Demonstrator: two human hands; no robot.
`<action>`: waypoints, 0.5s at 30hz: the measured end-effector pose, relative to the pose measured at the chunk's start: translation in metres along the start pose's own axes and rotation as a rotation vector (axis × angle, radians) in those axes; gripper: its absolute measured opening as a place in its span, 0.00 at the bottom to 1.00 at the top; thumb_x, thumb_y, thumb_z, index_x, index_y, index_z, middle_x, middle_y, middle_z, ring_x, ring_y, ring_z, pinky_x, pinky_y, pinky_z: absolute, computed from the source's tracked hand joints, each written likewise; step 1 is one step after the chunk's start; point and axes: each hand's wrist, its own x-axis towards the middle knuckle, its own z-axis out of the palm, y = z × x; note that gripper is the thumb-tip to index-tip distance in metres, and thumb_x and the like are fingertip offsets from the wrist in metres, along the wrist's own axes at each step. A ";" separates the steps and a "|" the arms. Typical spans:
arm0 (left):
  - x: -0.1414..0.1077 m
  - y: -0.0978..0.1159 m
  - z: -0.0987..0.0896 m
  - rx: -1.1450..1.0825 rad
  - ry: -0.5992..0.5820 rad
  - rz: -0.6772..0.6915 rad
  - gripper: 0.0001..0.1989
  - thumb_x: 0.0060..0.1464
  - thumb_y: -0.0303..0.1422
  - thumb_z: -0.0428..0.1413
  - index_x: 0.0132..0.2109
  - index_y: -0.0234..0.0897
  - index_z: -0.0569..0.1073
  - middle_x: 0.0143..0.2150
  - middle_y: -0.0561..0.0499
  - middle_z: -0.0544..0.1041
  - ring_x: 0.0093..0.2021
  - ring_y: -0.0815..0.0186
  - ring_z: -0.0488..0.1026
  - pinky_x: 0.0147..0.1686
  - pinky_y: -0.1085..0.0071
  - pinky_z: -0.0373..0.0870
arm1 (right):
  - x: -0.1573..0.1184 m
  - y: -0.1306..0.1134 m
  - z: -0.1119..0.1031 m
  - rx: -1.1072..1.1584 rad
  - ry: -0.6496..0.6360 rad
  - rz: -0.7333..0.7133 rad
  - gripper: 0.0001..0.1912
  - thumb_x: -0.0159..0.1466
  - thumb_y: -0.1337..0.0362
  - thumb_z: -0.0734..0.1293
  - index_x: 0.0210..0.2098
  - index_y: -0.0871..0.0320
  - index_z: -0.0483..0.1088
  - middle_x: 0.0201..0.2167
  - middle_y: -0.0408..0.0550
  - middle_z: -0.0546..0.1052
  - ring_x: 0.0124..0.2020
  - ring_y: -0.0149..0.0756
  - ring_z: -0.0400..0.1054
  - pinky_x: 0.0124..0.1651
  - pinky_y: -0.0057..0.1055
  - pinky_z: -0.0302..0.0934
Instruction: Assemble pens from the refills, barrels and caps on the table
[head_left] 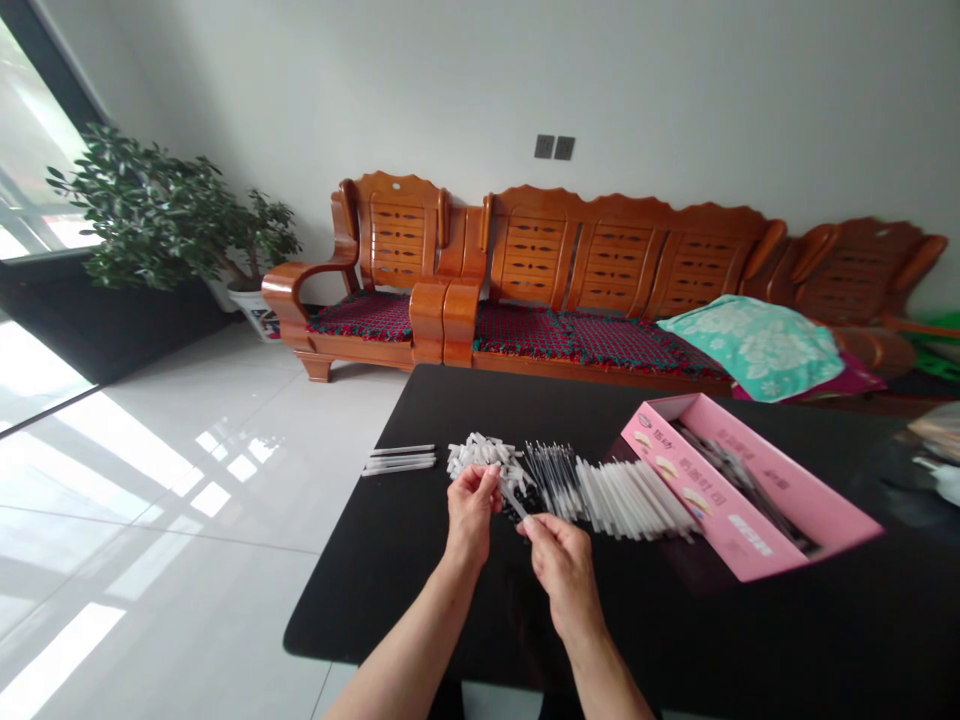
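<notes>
On the black desk (420,610), the pink box (750,545) stands to the person's right, its long side set at a slant and its top open. Left of the pink box, and well apart from it, both hands are raised over the desk. The right hand (561,560) is the nearer of the two to the box; its thumb and forefinger grip the lower end of a slim pale tube (514,500). The left hand (471,510), farther left of the box, has its thumb and fingertips pinched together at the tube's upper end; whether they close on the tube itself or on some small piece there cannot be told. The slim pale tube thus lies in the gap between the two hands, slanting from the left fingertips down to the right ones.

Just beside the pink box, on its left, is a row of white tubes (634,497), laid close together. Next in line away from the box come thin dark refills (551,475), then a pile of short white caps (484,452), just beyond the left hand. Small black pieces (533,498) lie between the caps and the refills, partly behind the held tube. Farthest left of the box, near the desk's edge, lie a few white sticks (401,461), roughly parallel. Inside the box are long dark pieces (739,480), too blurred to make out. Beyond the box stands a wooden sofa (619,250).
</notes>
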 end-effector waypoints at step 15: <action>0.060 0.053 -0.150 0.146 0.582 0.188 0.18 0.35 0.38 0.66 0.32 0.31 0.74 0.21 0.54 0.73 0.22 0.71 0.71 0.26 0.73 0.72 | 0.013 0.027 -0.018 -0.048 -0.016 0.092 0.25 0.56 0.45 0.68 0.34 0.63 0.74 0.15 0.43 0.70 0.16 0.30 0.63 0.16 0.22 0.54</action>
